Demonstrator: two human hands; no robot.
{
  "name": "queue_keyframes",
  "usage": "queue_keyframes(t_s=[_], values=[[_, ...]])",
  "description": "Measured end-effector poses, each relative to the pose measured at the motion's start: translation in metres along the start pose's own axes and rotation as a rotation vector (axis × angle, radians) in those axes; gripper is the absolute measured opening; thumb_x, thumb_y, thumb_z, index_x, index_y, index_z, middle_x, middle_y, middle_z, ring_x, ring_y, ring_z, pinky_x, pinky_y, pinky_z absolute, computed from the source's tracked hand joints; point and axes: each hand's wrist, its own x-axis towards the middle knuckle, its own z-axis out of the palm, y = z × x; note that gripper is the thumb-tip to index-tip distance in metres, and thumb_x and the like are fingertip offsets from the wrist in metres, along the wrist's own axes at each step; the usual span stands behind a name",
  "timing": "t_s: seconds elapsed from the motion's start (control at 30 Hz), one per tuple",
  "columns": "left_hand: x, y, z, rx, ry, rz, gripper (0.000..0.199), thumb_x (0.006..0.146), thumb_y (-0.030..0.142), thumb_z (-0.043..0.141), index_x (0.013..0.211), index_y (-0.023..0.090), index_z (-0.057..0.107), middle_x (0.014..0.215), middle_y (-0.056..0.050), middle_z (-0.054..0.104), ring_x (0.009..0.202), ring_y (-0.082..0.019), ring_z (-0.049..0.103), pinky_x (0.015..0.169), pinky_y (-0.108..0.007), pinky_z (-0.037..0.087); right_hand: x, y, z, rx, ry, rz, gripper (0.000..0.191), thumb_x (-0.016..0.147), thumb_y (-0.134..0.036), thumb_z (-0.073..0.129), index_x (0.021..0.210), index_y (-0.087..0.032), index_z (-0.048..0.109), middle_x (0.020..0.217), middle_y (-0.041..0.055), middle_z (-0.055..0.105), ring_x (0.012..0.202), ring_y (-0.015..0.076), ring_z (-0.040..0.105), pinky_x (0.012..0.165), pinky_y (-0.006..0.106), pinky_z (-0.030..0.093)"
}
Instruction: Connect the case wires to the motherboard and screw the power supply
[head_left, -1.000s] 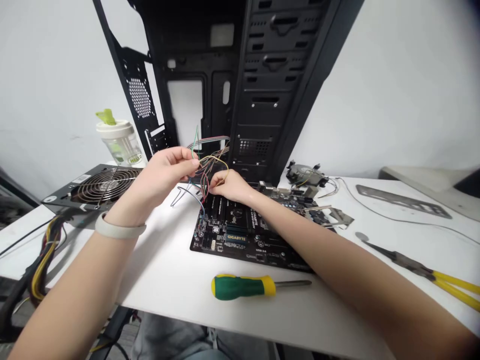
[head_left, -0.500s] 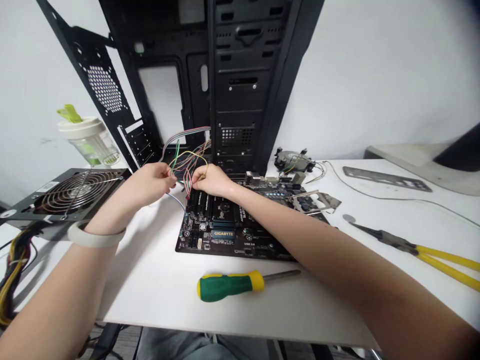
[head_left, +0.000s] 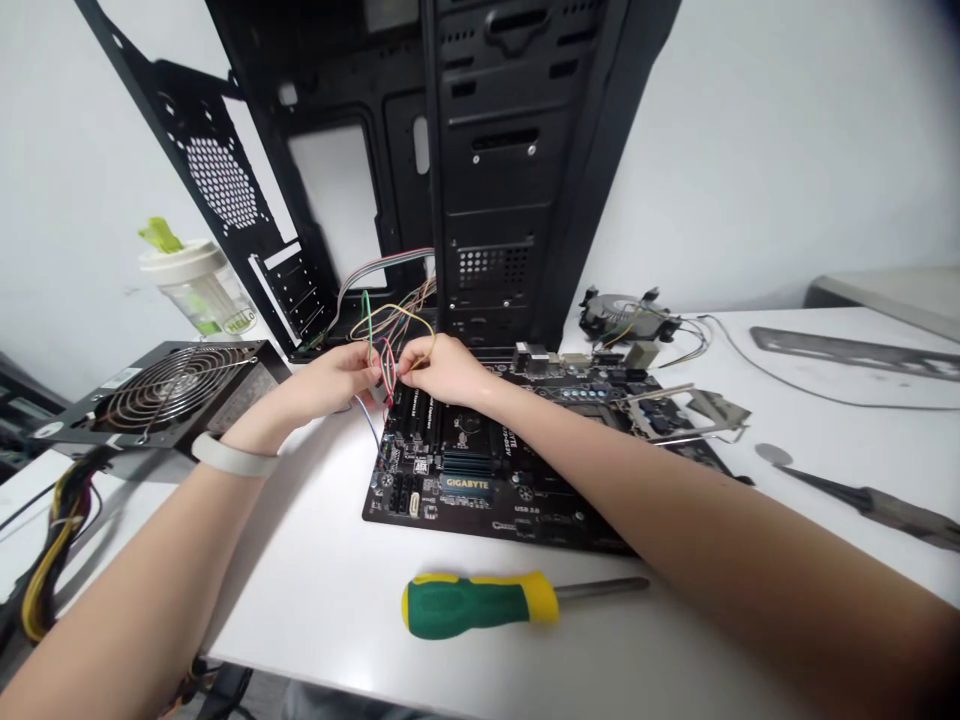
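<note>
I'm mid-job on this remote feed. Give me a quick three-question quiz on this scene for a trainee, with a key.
1. Which wears the pale rubbery wristband: the bare left hand or the bare right hand?
2. True or false: the green-and-yellow-handled screwdriver lies on top of the black Gigabyte motherboard.
3. What are the fingers of both hands pinching?
A. Thin multicoloured wires
B. The screwdriver
C. A cooling fan

Key:
1. Left
2. False; it lies on the white table
3. A

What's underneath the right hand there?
Under the right hand lies the black Gigabyte motherboard; long black slots show nearby, but the part directly beneath the palm is hidden.
</note>
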Motion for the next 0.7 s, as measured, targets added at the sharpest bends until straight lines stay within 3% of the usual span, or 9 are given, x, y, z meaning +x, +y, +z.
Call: queue_keyframes(t_s=[0.13, 0.37, 0.6, 0.7], values=[[0.000, -0.001, 0.000, 0.084, -0.001, 0.028, 0.028, 0.075, 0.044, 0.056, 0.081, 0.017, 0.050, 0.073, -0.001, 0.058, 0.067, -0.016, 0.056, 0.064, -0.030, 0.046, -0.001, -0.001, 0.001, -0.011, 0.016, 0.007, 0.014, 0.068, -0.001, 0.063, 0.063, -0.014, 0.063, 0.063, -0.0032, 0.062, 0.062, 0.0072, 0.056, 0.065, 0.021, 0.042], [-0.007, 0.008, -0.005, 0.596, 0.144, -0.041, 0.023, 0.076, 0.041, 0.044, 0.078, 0.019, 0.051, 0.078, -0.003, 0.059, 0.075, -0.020, 0.054, 0.069, -0.032, 0.041, -0.002, -0.002, 0.001, -0.045, 0.028, -0.007, 0.014, 0.068, -0.002, 0.063, 0.065, -0.015, 0.066, 0.065, -0.0026, 0.064, 0.064, 0.0074, 0.057, 0.067, 0.021, 0.044], [-0.008, 0.014, 0.000, 0.675, 0.110, -0.082, 0.027, 0.073, 0.040, 0.043, 0.082, 0.018, 0.056, 0.082, -0.005, 0.062, 0.077, -0.022, 0.056, 0.068, -0.031, 0.041, -0.003, -0.003, -0.001, -0.118, 0.038, -0.029, 0.015, 0.068, -0.002, 0.062, 0.066, -0.015, 0.068, 0.066, -0.0019, 0.065, 0.064, 0.0080, 0.058, 0.069, 0.021, 0.044], [-0.006, 0.013, 0.001, 0.686, 0.157, -0.070, 0.024, 0.072, 0.037, 0.043, 0.076, 0.018, 0.056, 0.076, -0.003, 0.061, 0.072, -0.021, 0.054, 0.065, -0.030, 0.039, -0.003, -0.005, -0.001, -0.121, 0.032, -0.025, 0.015, 0.068, -0.001, 0.062, 0.067, -0.015, 0.068, 0.067, -0.0015, 0.066, 0.065, 0.0080, 0.059, 0.068, 0.021, 0.044]])
